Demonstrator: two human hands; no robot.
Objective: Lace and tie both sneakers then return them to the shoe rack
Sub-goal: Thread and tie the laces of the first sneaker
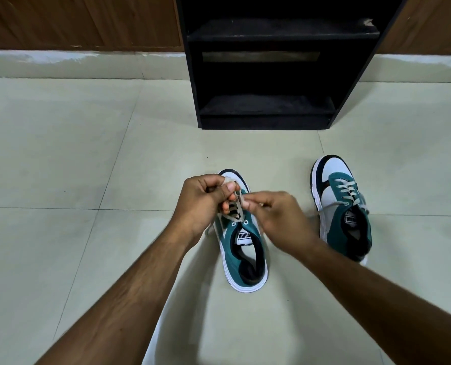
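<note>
A teal, white and black sneaker (241, 255) stands on the tiled floor in front of me, toe pointing away. My left hand (202, 200) pinches a strand of its pale grey lace (238, 206) above the eyelets. My right hand (274, 214) pinches the other strand close beside it. Both hands hide most of the shoe's front. The second sneaker (341, 206) sits to the right, laced through its eyelets, with loose lace ends trailing over its sides. The black shoe rack (266, 109) stands ahead with bare shelves.
Pale floor tiles (87, 154) stretch to the left and between the shoes and the rack. A wooden panelled wall (74, 19) with a white skirting runs along the back.
</note>
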